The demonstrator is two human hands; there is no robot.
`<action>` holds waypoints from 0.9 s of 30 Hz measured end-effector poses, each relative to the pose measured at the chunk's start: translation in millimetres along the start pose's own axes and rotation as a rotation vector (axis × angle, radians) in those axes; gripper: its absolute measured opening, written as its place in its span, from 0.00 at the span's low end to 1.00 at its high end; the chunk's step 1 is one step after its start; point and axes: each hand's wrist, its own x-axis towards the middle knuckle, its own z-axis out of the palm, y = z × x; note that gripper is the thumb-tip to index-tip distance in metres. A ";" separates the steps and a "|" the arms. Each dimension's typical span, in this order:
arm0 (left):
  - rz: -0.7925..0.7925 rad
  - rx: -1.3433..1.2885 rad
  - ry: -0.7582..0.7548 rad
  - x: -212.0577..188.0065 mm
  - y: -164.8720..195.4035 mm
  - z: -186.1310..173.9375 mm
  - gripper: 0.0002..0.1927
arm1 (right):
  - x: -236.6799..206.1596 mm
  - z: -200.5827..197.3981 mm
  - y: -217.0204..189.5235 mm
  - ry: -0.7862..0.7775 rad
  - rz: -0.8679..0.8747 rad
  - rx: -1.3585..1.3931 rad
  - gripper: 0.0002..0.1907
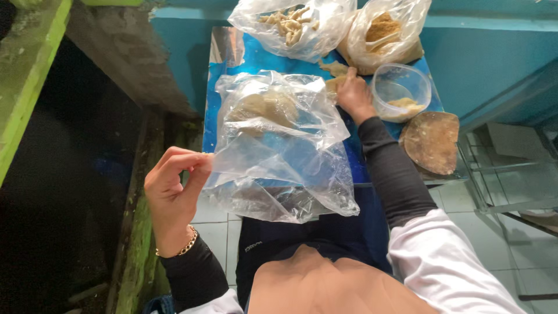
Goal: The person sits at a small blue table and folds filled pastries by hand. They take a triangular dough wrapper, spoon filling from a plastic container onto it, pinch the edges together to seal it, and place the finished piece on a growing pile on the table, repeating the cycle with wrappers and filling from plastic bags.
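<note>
My left hand [174, 186] pinches the near edge of a large clear plastic bag [279, 151] that lies over a shiny blue tabletop [232, 58]. Inside the bag, at its far end, are pale round flat crackers [264, 107]. My right hand [354, 96] reaches past the bag's far right corner and closes on a small pale piece of food [336, 84] on the table. A gold bracelet circles the left wrist. Both arms wear dark sleeves under white ones.
Two clear bags stand at the table's far edge: one with pale stick snacks [290, 23], one with brown crumbly snacks [383, 29]. A round clear tub [401, 90] and a brown round disc [433, 142] sit at the right. A concrete wall lies left, tiled floor below.
</note>
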 end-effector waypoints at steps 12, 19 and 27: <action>0.245 0.220 0.030 38.8 24.3 62.9 0.09 | -224.0 -258.5 -160.2 -0.215 -0.809 0.649 0.10; 0.314 0.320 0.037 33.0 37.0 63.4 0.09 | -126.3 -56.4 -142.0 0.026 -0.673 0.315 0.12; 0.289 0.294 0.030 32.6 27.1 55.5 0.09 | -82.3 46.7 -113.7 -0.889 0.076 2.451 0.17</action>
